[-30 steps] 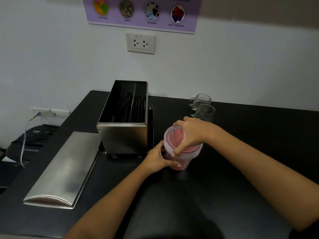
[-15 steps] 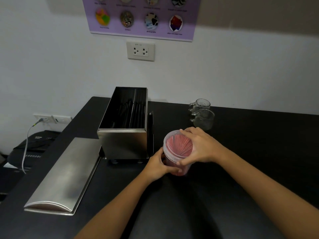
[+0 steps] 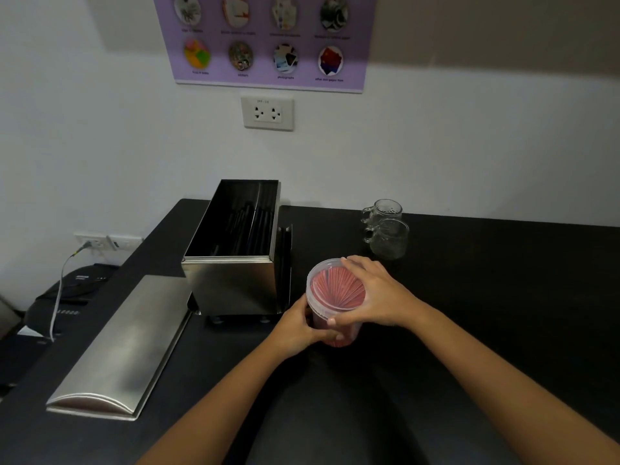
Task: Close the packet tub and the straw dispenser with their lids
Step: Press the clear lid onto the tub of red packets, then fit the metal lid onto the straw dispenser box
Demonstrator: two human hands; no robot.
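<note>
Since a second ago the right hand (image 3: 375,293) has slid from the top of the clear lid (image 3: 330,286) to its right rim, and the lid now sits level on the packet tub (image 3: 335,330). That hand curls over the lid's edge, thumb at the near rim and fingers across the far side. Just below, the left hand (image 3: 302,325) wraps the tub's left wall, closed around it. Red packets show through the clear plastic. The tub stands on the black counter (image 3: 486,330), near its middle.

Nearer the front left corner lies the steel dispenser lid (image 3: 124,344), flat on the counter, its curved end toward the camera. Just beyond it, and just left of the tub, the straw dispenser (image 3: 235,263) stands open, dark straws lying inside. Behind the tub, two glass mugs (image 3: 387,238) sit one behind the other. Left of the counter, lower down, is a black machine (image 3: 57,303) with a grey cable (image 3: 58,293) running up to a low wall socket (image 3: 100,241). On the white wall (image 3: 469,146) behind are a double outlet (image 3: 267,113) and, above it, a purple poster (image 3: 268,38) with round pictures.
</note>
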